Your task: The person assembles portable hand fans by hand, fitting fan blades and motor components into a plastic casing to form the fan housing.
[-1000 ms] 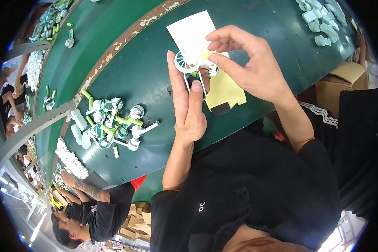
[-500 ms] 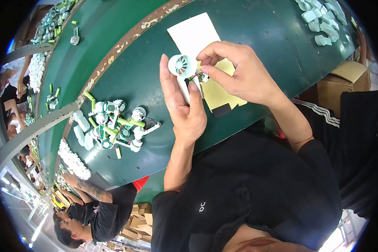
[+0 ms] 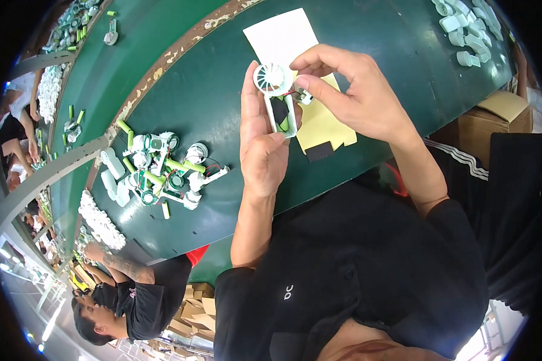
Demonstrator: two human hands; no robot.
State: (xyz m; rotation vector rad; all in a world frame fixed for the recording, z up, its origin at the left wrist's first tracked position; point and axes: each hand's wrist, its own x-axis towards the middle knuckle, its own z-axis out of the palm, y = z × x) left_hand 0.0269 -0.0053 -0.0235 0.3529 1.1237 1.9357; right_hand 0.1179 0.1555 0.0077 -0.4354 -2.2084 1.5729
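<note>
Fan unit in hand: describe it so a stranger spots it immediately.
Over the green table is the left hand. The pale fan unit lies in its grip, with a round spoked head. Unlike the piled parts leftward, it is held.

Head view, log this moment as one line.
left hand: holds fan; right hand: by fan, grip unclear; yellow sheet: on table; parts: piled at left

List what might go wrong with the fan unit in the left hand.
Snagged wires: thin red wires show beside the fan, close to the right hand's fingertips, so they might catch or pull loose.

Spilled parts: the handle faces up open with a dark piece showing inside; if the left hand tips it over, that piece could slip out, if unfastened.
</note>
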